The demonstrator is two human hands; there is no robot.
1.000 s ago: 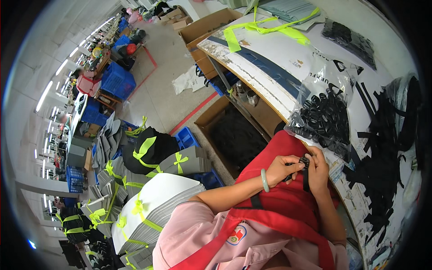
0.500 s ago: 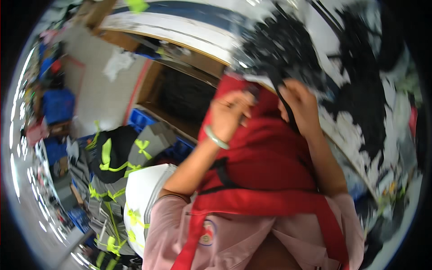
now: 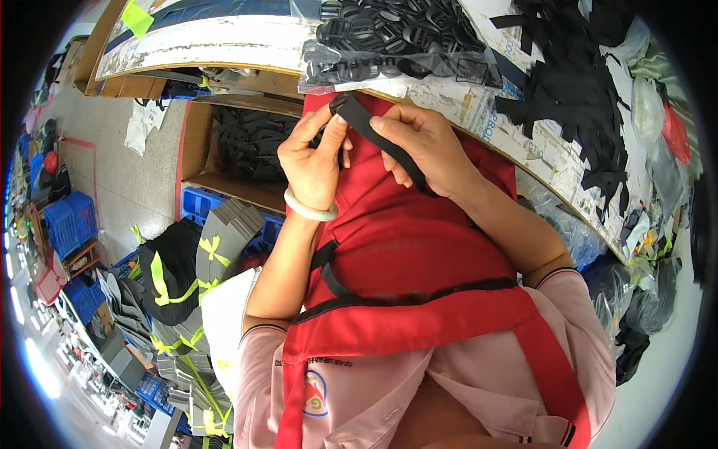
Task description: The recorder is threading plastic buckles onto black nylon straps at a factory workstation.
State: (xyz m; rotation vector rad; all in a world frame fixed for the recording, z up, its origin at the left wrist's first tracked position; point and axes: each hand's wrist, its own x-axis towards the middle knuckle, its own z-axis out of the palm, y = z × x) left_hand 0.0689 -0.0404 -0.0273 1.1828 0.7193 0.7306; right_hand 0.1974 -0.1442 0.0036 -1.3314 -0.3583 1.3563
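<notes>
Between my hands, above the red apron, is a black webbing strap with a small black plastic buckle at its upper left end. My left hand, with a pale bangle at the wrist, pinches the buckle between thumb and fingers. My right hand grips the strap between thumb and fingers, a short way from the buckle. The strap's lower end runs down beneath the right palm, partly hidden. Just beyond my hands, a clear plastic bag of black buckles lies on the worktable's edge.
A pile of cut black straps covers the worktable at right. An open cardboard box of black straps stands below the table at left. Grey bundles tied with yellow-green ribbon and blue crates are further left.
My view has shifted and sharpened. My hands have come closer together, and the strap now slants from the buckle in my left hand to my right.
</notes>
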